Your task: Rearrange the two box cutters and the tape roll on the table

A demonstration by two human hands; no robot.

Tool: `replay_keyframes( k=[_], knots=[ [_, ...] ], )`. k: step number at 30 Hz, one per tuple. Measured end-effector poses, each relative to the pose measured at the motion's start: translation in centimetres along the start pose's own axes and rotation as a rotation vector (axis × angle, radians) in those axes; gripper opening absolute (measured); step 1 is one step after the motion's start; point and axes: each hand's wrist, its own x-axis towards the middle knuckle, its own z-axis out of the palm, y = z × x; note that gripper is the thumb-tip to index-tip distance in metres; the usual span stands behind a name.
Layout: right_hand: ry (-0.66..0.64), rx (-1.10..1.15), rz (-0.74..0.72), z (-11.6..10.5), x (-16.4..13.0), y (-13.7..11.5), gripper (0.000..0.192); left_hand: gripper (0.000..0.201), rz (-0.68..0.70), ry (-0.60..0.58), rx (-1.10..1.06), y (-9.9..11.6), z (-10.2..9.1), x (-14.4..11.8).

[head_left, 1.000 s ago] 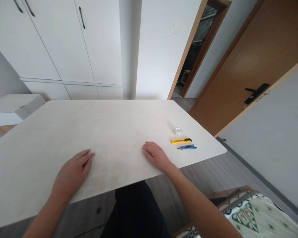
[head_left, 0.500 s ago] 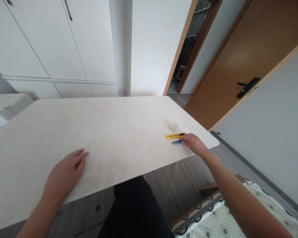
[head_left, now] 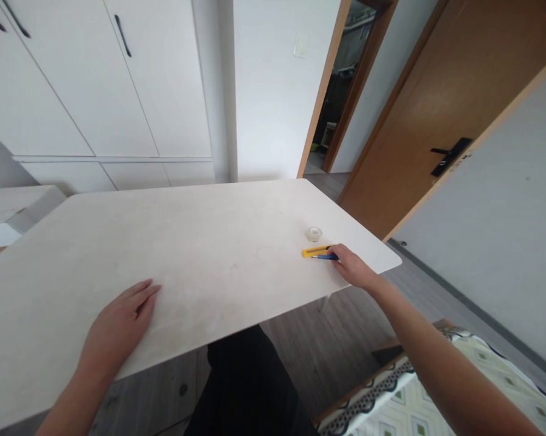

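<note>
At the right end of the white table [head_left: 200, 242], my right hand [head_left: 351, 266] is closed with its fingertips on a slim blue pen [head_left: 326, 257]. The pen's pale tip points left. Just behind it lies a yellow utility knife [head_left: 312, 251], its right end partly hidden by my fingers. A small roll of clear tape [head_left: 314, 234] lies beyond the knife, apart from my hand. My left hand [head_left: 120, 324] rests flat on the near left of the tabletop, fingers stretched out, holding nothing.
A white box [head_left: 22, 209] stands at the table's far left end. White cabinets [head_left: 118, 91] line the wall behind. To the right are a brown door [head_left: 418, 115] and, below, a patterned bed cover [head_left: 409, 399].
The blue pen has shifted back against the yellow knife, with my right fingers on it. My left hand stays in place. The view has tilted up slightly.
</note>
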Motion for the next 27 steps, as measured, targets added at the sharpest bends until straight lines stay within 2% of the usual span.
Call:
replay_keyframes(
  k=[2,4,7,11,17,19,22,24,27],
  knots=[
    [0.08,-0.009,0.045,0.7,0.6,0.4,0.035,0.047,-0.003,0.007,-0.001,0.1,0.0,0.0],
    [0.085,-0.046,0.048,1.2,1.6,0.6,0.039,0.048,-0.007,0.011,-0.003,0.3,-0.2,0.1],
    [0.002,-0.164,0.029,1.4,3.1,0.5,0.039,0.051,-0.016,0.013,0.0,0.7,-0.4,0.1],
    [-0.113,-0.297,0.009,0.9,4.7,-0.1,0.026,0.051,-0.023,0.026,-0.001,1.0,-0.6,0.2],
    [-0.121,-0.277,0.072,1.0,4.3,-0.5,0.015,0.047,-0.013,0.046,-0.027,1.0,-0.4,0.1],
    [-0.055,-0.177,0.12,1.5,3.7,-0.4,0.026,0.047,-0.013,0.055,-0.028,1.0,-0.3,0.1],
    [0.176,-0.029,0.244,1.8,3.6,-0.5,0.032,0.048,-0.007,0.055,-0.022,1.0,-0.3,0.1],
    [0.284,0.022,0.371,1.4,4.4,-0.9,0.036,0.049,0.002,0.048,-0.014,1.1,-0.3,0.1],
    [0.249,0.032,0.51,0.4,6.8,-1.8,0.048,0.05,0.006,0.045,-0.007,1.0,-0.3,0.2]
  ],
)
